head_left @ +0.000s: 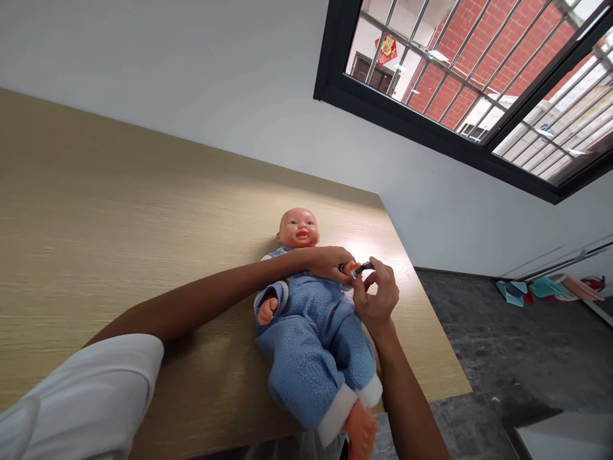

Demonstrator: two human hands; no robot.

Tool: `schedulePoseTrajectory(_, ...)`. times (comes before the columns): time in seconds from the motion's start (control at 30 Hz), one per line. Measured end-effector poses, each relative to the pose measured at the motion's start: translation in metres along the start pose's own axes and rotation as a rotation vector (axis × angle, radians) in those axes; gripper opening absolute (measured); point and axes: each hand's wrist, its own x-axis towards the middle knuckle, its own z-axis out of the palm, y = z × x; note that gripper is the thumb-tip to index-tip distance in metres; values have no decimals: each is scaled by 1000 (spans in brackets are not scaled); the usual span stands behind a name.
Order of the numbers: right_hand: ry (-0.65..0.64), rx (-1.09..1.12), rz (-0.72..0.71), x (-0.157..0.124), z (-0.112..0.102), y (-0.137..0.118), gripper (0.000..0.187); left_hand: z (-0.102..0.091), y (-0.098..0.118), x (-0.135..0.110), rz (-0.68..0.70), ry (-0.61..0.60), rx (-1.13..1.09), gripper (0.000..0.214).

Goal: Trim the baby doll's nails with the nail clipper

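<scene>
A baby doll (316, 313) in a fuzzy blue outfit with white cuffs lies on its back on the table (201, 223). My left arm crosses over its chest. My left hand (330, 262) is closed around the doll's small hand (351, 268), and something dark shows by my fingers there. Between the thumb and fingers of my right hand (378, 291) is a small shiny nail clipper (363, 268), its end right at the doll's fingers. The doll's other hand (267, 310) lies free at its side, and one bare foot (361, 429) hangs past the table's front edge.
A pale wall (191, 76) runs along the table's back edge. Up at the right is a dark-framed window (407, 108) with metal bars. Beyond the table's right edge lies a grey floor (460, 306), with colourful items (546, 287) near the wall.
</scene>
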Motion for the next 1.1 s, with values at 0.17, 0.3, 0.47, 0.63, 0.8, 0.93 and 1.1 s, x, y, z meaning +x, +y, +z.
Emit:
schedulePoseTrajectory(0.17, 61, 39, 132, -5, 1, 4, 48, -2, 5, 0, -21, -94, 23, 38)
schedulePoseTrajectory(0.3, -10, 25, 61, -2, 1, 3, 41, -1, -1, 0, 22, -85, -4, 32)
schedulePoseTrajectory(0.47, -15, 4, 12, 2, 0, 1, 40, 0, -8, 1, 62, -66, -32, 27)
schedulePoseTrajectory(0.63, -32, 27, 18, 1, 0, 2, 40, 0, -8, 1, 51, -78, -8, 28)
schedulePoseTrajectory(0.8, -69, 47, 20, 4, -2, 0, 33, 0, -3, 1, 9, -96, 31, 32)
schedulePoseTrajectory(0.93, -93, 50, 32, 6, -4, 0, 30, -1, 0, 1, -20, -104, 57, 31)
schedulePoseTrajectory(1.1, -116, 67, 13, 5, -3, 0, 34, -1, -1, 1, 18, -84, 24, 30)
